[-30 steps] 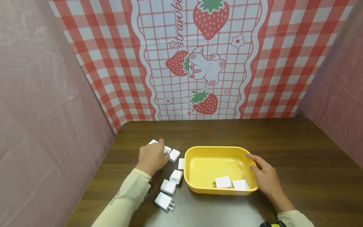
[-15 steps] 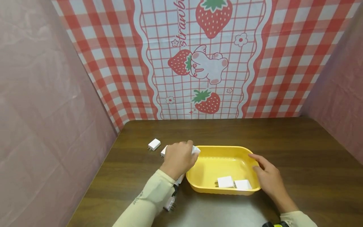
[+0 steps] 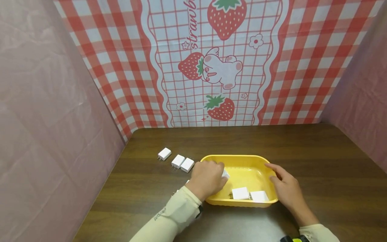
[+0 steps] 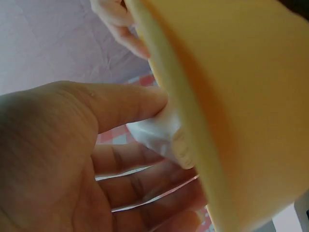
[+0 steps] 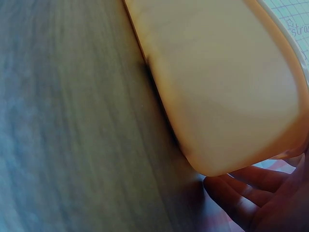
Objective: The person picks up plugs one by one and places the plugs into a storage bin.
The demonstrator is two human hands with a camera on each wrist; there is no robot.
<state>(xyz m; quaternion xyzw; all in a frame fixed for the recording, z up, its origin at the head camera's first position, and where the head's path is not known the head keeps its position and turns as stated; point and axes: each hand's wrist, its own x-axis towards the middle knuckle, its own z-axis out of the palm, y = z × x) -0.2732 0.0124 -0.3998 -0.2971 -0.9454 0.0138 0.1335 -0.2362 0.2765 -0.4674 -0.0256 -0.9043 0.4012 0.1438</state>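
Note:
My left hand (image 3: 208, 178) reaches over the left rim of a yellow plastic bin (image 3: 239, 202) and pinches a white charger plug (image 3: 225, 174) between thumb and fingers. In the left wrist view that charger plug (image 4: 157, 130) is partly hidden by the bin's wall. My right hand (image 3: 285, 188) holds the bin's right end, thumb and index finger at the rim; in the right wrist view its other fingers (image 5: 231, 195) lie against the outer wall. Inside the bin, along its near side, lie two more white charger plugs, one on the left (image 3: 240, 193) and one on the right (image 3: 259, 196).
Left of the bin on the brown wooden table (image 3: 136, 181) lie a far charger plug (image 3: 164, 154), a middle one (image 3: 178, 161) and a nearer one (image 3: 187, 165). My left forearm (image 3: 172, 211) covers others. A checked strawberry cloth (image 3: 217, 67) hangs behind the table.
My left hand has taken a charger plug from the group on the table and moved right with it, over the bin's left rim. The right hand stays at the bin's right end.

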